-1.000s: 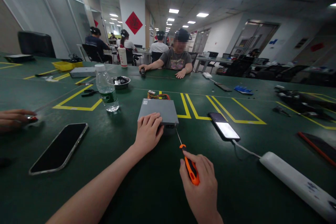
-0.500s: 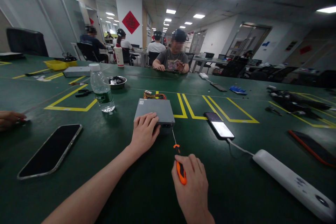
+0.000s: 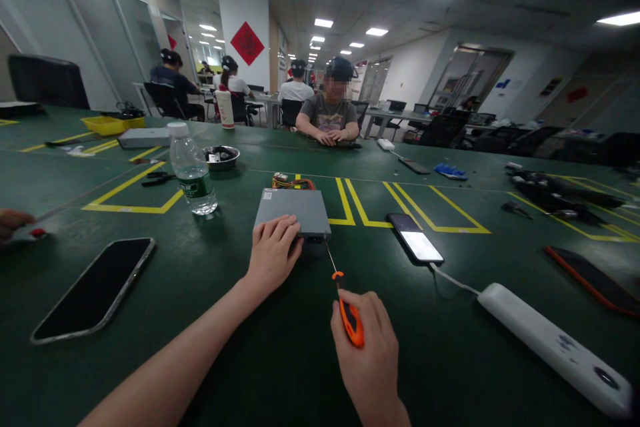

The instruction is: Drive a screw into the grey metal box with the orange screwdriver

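Observation:
A flat grey metal box (image 3: 295,208) lies on the green table (image 3: 280,347) in front of me, with coloured wires (image 3: 293,182) at its far end. My left hand (image 3: 273,255) rests on the box's near left corner, fingers curled over its top. My right hand (image 3: 367,350) is wrapped round the orange handle of a screwdriver (image 3: 345,300). Its thin shaft points up and left, with the tip at the box's near edge.
A lit phone (image 3: 415,245) on a white cable lies to the right, beside a white power strip (image 3: 550,347). A dark phone (image 3: 95,287) lies at left, a water bottle (image 3: 191,170) and a metal bowl (image 3: 220,156) behind it. Another person's hand (image 3: 13,223) shows at the left edge. A person (image 3: 330,117) sits opposite.
The screwdriver tip has moved left and forward until it meets the box's near edge. My left hand stays on the box. The person opposite has drawn both hands together.

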Demonstrator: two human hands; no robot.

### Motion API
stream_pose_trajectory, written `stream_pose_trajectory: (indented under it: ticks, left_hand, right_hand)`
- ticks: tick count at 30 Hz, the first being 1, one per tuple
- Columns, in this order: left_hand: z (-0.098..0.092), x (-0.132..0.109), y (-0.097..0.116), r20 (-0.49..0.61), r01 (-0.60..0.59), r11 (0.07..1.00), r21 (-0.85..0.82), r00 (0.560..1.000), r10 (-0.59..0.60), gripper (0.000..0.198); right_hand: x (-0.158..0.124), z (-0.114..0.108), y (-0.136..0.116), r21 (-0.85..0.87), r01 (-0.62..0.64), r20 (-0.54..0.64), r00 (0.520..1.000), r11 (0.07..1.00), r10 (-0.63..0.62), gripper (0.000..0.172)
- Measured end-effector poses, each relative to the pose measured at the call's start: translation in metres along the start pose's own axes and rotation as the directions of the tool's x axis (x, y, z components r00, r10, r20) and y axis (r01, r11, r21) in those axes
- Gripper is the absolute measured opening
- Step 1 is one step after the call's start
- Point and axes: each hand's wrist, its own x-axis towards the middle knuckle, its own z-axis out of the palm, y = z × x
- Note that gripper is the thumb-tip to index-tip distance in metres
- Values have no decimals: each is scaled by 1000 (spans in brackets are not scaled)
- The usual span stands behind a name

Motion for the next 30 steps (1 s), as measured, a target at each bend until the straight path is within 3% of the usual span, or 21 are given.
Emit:
stream_pose_trajectory:
  ticks: [11, 16, 23, 25, 30]
  left_hand:
    - [-8, -8, 0, 9, -7, 1000, -6, 1000, 7, 22]
    - [-10, -12, -1, 1, -6, 1000, -16, 1000, 6, 22]
    - [-7, -11, 0, -28, 6, 1000, -15, 1000, -7, 21]
    - [-7, -11, 0, -35, 12, 1000, -8, 999, -12, 20]
    - [-7, -10, 1, -33, 12, 1000, -7, 999, -12, 19]
  right_hand:
    - [1, -7, -1, 50, 141, -35, 990, 989, -139, 11]
    - [-5, -6, 3, 67, 52, -55, 997, 996, -49, 13]
    - [-2, -7, -2, 13, 199, -51, 979, 980, -198, 4]
    - [-3, -6, -2, 39, 169, -40, 985, 985, -167, 2]
    - [-7, -5, 2, 105, -44, 10, 999, 994, 44, 13]
